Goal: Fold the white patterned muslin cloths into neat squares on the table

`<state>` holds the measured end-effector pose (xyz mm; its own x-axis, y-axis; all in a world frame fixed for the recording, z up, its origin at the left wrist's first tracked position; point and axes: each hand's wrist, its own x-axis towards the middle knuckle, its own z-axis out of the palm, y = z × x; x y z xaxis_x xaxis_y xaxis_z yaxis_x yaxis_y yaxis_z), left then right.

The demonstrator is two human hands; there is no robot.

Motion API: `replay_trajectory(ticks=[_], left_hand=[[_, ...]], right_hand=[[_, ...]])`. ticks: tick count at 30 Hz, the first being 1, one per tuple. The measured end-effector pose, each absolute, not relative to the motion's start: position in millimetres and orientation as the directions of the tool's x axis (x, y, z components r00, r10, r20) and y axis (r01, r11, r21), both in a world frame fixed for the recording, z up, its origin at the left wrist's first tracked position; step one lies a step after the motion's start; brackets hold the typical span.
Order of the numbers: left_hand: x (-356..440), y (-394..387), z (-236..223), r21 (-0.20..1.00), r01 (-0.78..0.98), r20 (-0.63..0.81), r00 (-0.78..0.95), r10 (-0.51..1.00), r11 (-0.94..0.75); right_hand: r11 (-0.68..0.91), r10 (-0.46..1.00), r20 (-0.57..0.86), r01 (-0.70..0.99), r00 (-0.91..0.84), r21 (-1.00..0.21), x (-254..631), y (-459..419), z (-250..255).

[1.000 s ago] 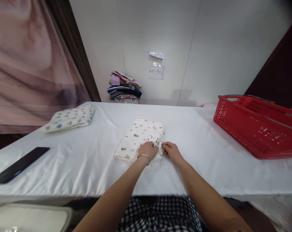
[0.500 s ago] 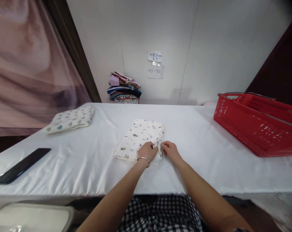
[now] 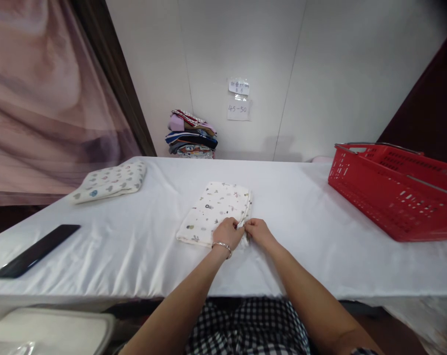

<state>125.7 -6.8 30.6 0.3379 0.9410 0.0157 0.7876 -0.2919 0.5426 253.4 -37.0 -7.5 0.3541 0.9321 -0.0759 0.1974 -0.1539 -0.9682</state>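
Note:
A folded white cloth [image 3: 208, 212] with small printed motifs lies on the white-covered table in front of me. My left hand [image 3: 226, 232], with a bracelet at the wrist, rests on its lower right part and pinches the fabric near the right edge. Close beside it, my right hand [image 3: 259, 231] has its fingertips closed on the same right edge. The two hands almost touch. Under the fingers, the cloth's lower right corner is partly hidden and looks loosely gathered.
Another folded patterned cloth [image 3: 112, 180] lies at the left, with a black flat object [image 3: 36, 250] nearer the front. A red basket [image 3: 389, 192] stands at the right. Behind the table's far edge is a stack of folded fabrics [image 3: 191, 135]; paper signs [image 3: 239, 109] hang on the wall.
My right hand has moved slightly left, its fingertips now against the cloth's edge next to my left hand. The left hand stays on the cloth. The view has shifted a little.

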Motion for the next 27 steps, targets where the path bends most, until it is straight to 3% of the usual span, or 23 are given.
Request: replay_trajectory(ticks=[6,11,17,24,27], left_hand=[[124,-8,26,0.541,0.796,0.010,0.317,0.948,-0.272],[126,-12,24,0.488,0.790,0.090,0.378,0.922,-0.371],[124,-13,28,0.516,0.759,0.068,0.427,0.902,-0.398],[123,-6,30,0.545,0.760,0.042,0.398,0.917,-0.354],[126,-10,33,0.574,0.719,0.131,0.392,0.910,-0.392]], right_hand=[[-0.161,0.935,-0.132,0.063,0.331,-0.985,253,-41,-4],[-0.160,0.948,-0.154,-0.001,0.277,-0.987,253,-44,0],[-0.189,0.950,-0.187,-0.015,0.250,-0.982,251,-46,7],[-0.139,0.956,-0.131,0.012,0.263,-0.990,252,-43,-2],[-0.139,0.958,-0.131,0.010,0.256,-0.990,253,-41,-6]])
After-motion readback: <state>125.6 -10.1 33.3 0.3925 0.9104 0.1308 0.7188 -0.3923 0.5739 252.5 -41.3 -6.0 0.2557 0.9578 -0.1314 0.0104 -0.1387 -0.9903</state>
